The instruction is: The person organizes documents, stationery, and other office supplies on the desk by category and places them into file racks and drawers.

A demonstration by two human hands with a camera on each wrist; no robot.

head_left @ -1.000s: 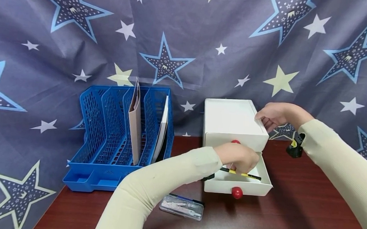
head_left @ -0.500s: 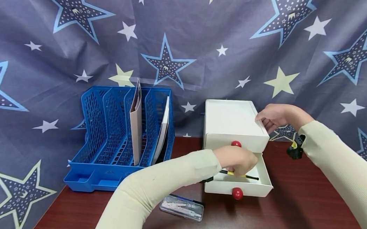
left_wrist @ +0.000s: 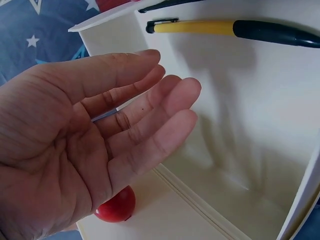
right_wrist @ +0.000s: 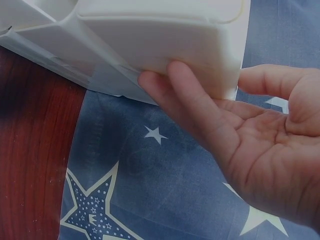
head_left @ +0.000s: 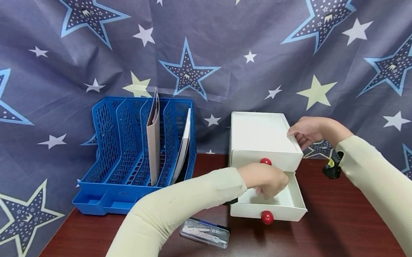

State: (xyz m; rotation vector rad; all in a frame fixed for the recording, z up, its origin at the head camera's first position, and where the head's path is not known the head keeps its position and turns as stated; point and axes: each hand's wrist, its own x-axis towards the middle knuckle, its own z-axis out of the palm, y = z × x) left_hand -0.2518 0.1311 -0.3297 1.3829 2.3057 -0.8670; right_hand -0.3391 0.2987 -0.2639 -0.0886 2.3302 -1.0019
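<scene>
My left hand (head_left: 271, 183) hovers over the pulled-out lower drawer (head_left: 268, 213) of a white drawer box (head_left: 259, 131). In the left wrist view its fingers are extended and hold nothing. A yellow and black pen (left_wrist: 200, 27) lies on the drawer floor, apart from the fingertips; my hand and the drawer front hide it in the head view. Beside it is a slim dark object (left_wrist: 167, 6), cut off by the frame. My right hand (head_left: 305, 130) rests against the box's right side, straight fingers (right_wrist: 187, 85) flat on the wall and thumb at its edge.
Left of the box stands a blue file rack (head_left: 117, 138) with a beige folder (head_left: 152, 152) and a white one (head_left: 181, 154). A clear case (head_left: 204, 233) and a blue pen (head_left: 210, 224) lie on the table (head_left: 326, 238). Red knobs (head_left: 267, 217) project from the drawer fronts.
My left hand has lowered the yellow and black pen into the drawer and let it go. The right hand has stayed on the box.
</scene>
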